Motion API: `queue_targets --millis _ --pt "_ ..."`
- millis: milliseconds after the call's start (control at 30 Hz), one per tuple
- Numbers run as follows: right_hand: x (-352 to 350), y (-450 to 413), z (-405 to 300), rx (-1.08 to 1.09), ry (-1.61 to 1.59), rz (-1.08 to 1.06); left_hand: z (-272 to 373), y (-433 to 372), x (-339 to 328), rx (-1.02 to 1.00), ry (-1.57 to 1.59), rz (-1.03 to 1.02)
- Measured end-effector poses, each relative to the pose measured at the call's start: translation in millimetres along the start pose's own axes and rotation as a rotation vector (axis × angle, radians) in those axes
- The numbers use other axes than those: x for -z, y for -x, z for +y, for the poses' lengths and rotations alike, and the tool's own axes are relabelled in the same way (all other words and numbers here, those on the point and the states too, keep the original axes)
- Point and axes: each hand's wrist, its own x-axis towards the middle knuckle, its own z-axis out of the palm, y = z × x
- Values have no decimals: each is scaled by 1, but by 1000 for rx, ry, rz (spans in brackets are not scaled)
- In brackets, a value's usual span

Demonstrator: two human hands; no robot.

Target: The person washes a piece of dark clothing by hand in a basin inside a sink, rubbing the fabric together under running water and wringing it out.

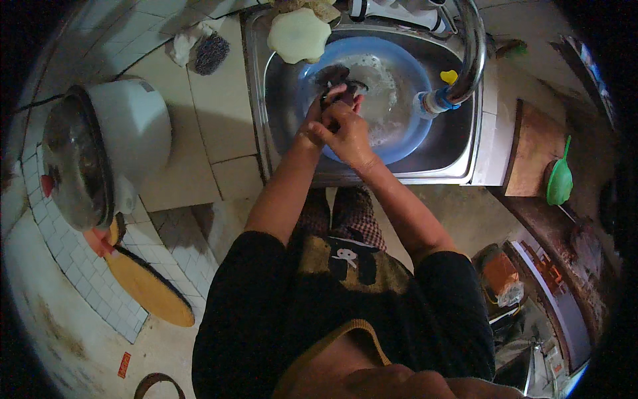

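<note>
Over the left part of a blue plastic basin [423,134] of cloudy, sudsy water, my two hands are close together. My left hand [315,112] is mostly covered by the other and grips a dark, wet object [351,92] whose kind I cannot tell. My right hand [349,130] lies across it with bent fingers; whether it grips the object too is hidden. Another dark piece [333,75] shows just beyond the fingers, at the basin's left side. The basin stands in a stainless steel sink [451,154].
A curved metal faucet [473,55] reaches over the basin's right side. A pale green scalloped object [299,36] overhangs the sink's back left. Left on the counter are a metal scouring pad [212,54] and a lidded white cooker [134,124]. A wooden board [533,149] and green strainer [560,182] lie right.
</note>
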Motion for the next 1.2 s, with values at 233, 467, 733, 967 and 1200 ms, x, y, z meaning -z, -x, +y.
queue_targets --millis 233,467,733,967,1200 --pt "19 -57 87 -236 307 320 -2 -25 -4 193 -551 553" --pt "12 -9 39 255 133 341 16 -9 -42 307 -450 453" --pt "9 -30 98 -182 365 246 -4 -26 12 42 -480 482" --pt "44 -33 177 -156 344 390 23 -35 41 -5 -599 518" --pt "-18 -26 132 77 264 232 2 -42 51 82 -555 609"
